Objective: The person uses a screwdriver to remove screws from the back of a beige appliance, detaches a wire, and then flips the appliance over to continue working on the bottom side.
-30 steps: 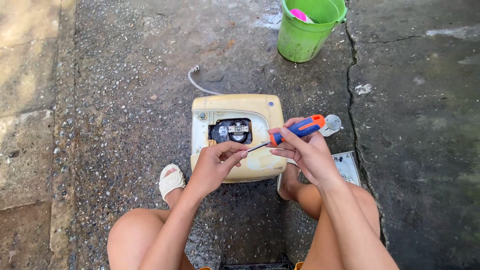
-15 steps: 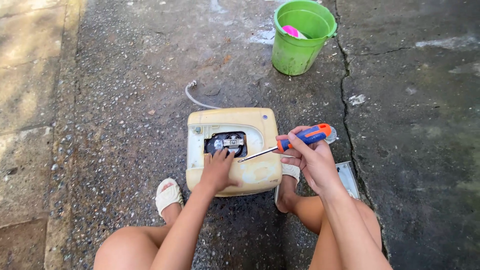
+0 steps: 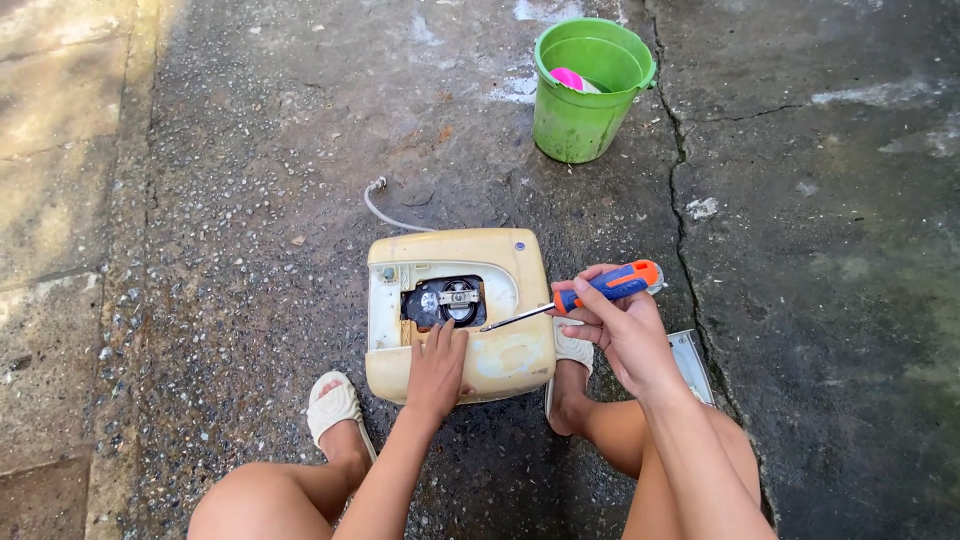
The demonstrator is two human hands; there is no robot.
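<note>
bare arms, bare legs, cream open-toed sandals (image 3: 333, 405)

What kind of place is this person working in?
Probably an outdoor yard or driveway: rough cracked concrete ground in sunlight, a green plastic bucket, and a yellowed appliance casing lying on the ground between sandalled feet.

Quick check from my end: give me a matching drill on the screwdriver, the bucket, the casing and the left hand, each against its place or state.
Things:
1. screwdriver
2. green bucket
3. yellowed appliance casing
4. left hand

Places or states:
A. stands upright on the concrete, far from the hands, a pink item inside
B. rests flat on the casing, below the opening
C. held in the right hand, tip toward the opening
D. lies on the ground between the feet, a dark opening in its top

Pairs: 1-C, 2-A, 3-D, 4-B
</note>
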